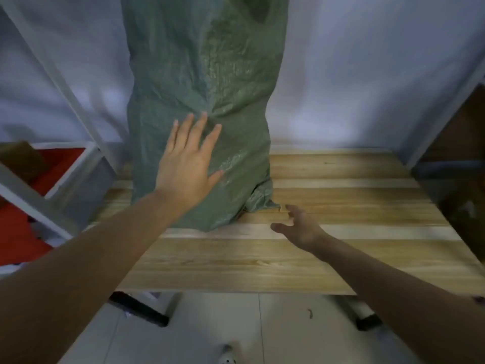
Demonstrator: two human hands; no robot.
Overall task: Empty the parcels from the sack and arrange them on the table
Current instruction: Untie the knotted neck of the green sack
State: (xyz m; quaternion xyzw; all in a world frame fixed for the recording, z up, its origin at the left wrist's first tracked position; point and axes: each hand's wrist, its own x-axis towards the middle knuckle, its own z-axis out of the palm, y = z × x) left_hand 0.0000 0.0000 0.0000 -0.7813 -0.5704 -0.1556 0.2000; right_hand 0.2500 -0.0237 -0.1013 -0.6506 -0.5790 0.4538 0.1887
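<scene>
Storeroom or sorting area, metal shelving frame (65,82), woven sack (204,74), plank table (341,195)

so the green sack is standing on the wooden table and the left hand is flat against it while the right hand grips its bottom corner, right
Not quite. The head view shows the right hand open, hovering over the wooden table near the bottom corner, gripping nothing. The rest holds: the green sack stands on the table, and the left hand lies flat against it.
</scene>
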